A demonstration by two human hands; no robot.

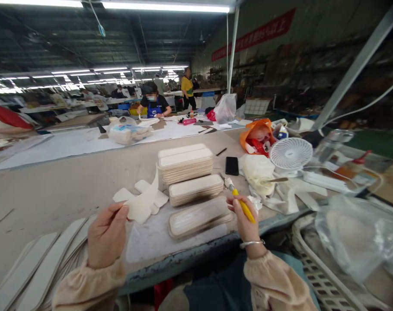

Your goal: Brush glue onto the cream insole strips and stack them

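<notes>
My left hand point(107, 235) pinches the edge of a thin cream-coloured piece point(143, 202) between thumb and fingers, above the table's left middle. Behind it lie a few similar white cut pieces point(120, 195), partly covered. In my right hand point(244, 220) is a yellow-handled brush point(237, 194), its whitish tip pointing away from me. Beside that hand sits the nearest stack of long, rounded cream pieces point(196, 216), its right end blurred. Two more stacks stand behind it, a low one point(196, 190) and a taller one point(185, 157).
Long pale strips point(43, 263) fan out at the left. On the right are a black phone point(231, 166), a white fan point(291, 154), an orange bag point(257, 136) and cream scraps point(293, 196). A plastic crate point(322, 272) stands beside the table edge. A co-worker point(154, 103) sits across.
</notes>
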